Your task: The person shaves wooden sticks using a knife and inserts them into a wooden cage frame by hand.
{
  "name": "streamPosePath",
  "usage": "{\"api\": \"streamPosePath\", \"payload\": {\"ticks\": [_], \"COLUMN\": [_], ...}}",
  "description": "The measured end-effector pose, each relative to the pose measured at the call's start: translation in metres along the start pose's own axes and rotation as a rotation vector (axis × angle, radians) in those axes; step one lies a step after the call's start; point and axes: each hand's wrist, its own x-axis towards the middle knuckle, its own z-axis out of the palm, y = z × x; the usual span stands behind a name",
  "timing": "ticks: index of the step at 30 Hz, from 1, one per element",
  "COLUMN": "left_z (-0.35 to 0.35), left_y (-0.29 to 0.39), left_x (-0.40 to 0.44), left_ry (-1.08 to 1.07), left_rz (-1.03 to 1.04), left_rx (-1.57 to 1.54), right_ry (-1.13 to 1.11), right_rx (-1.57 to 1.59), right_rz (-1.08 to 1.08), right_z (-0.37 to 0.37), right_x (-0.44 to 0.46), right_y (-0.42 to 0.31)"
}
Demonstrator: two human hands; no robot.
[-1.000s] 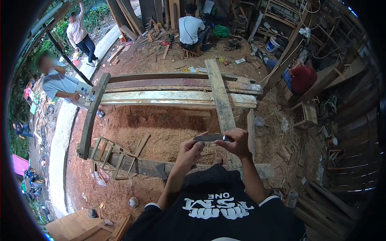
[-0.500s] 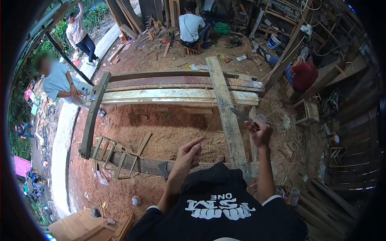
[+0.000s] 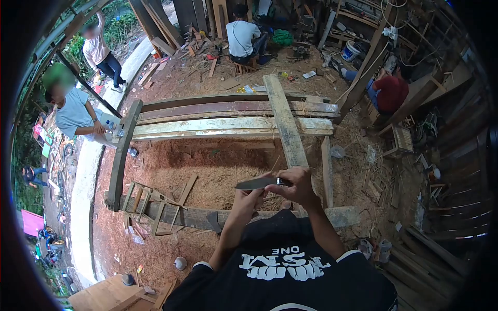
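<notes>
- The right hand (image 3: pixel 299 187) has its fingers closed around the grip end of a knife (image 3: pixel 254 184), with a shiny collar (image 3: pixel 281 181) showing just beside the knuckles.
- The knife lies nearly level in front of the chest, its dark blade pointing to the person's left, above the near side of a timber frame.
- The left hand (image 3: pixel 244 204) is raised under the blade, its fingers (image 3: pixel 253 195) bent and close together, seemingly touching the blade's lower edge; whether they pinch it cannot be told, since the blade covers part of them.
- The two hands are near each other, right thumb stretched toward the left hand's fingertips.
- Just beyond the right hand, a weathered board (image 3: pixel 284 122) runs away from the person, crossing over long planks (image 3: pixel 207 125) on the far side of the frame.
- A thick beam (image 3: pixel 194 217) spans the near side, with a small slatted wooden piece (image 3: pixel 157 210) leaning over its left part and a dark flat piece (image 3: pixel 213 221) nearer the left forearm.
- Shavings cover the ground (image 3: pixel 207 160) inside the frame.
- Well apart, a person in white (image 3: pixel 242 39) and another in red (image 3: pixel 391 93) sit low; a person in a pale blue top (image 3: pixel 74 111) is at the frame's left end.
</notes>
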Motion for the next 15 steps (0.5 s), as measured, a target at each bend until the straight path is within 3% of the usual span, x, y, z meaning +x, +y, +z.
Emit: {"api": "streamPosePath", "payload": {"ticks": [2, 5, 7, 10, 15], "left_z": [0.001, -0.002, -0.001, -0.004, 0.0], "left_y": [0.003, 0.002, -0.005, -0.01, -0.004], "left_x": [-0.003, -0.007, -0.014, -0.005, 0.011], "left_ry": [-0.022, -0.075, -0.077, 0.085, 0.119], "left_rz": [-0.005, -0.003, -0.013, 0.083, 0.132], "left_rx": [0.039, 0.105, 0.139, 0.187, 0.104], "right_ry": [0.039, 0.192, 0.333, 0.3, 0.115], "right_rx": [-0.027, -0.093, -0.191, 0.088, 0.153], "right_rz": [-0.064, 0.266, 0.365, 0.498, 0.443], "right_z": [-0.003, -0.013, -0.031, -0.052, -0.027], "right_x": [0.001, -0.006, -0.006, -0.02, -0.02], "right_y": [0.004, 0.044, 0.065, 0.066, 0.032]}}
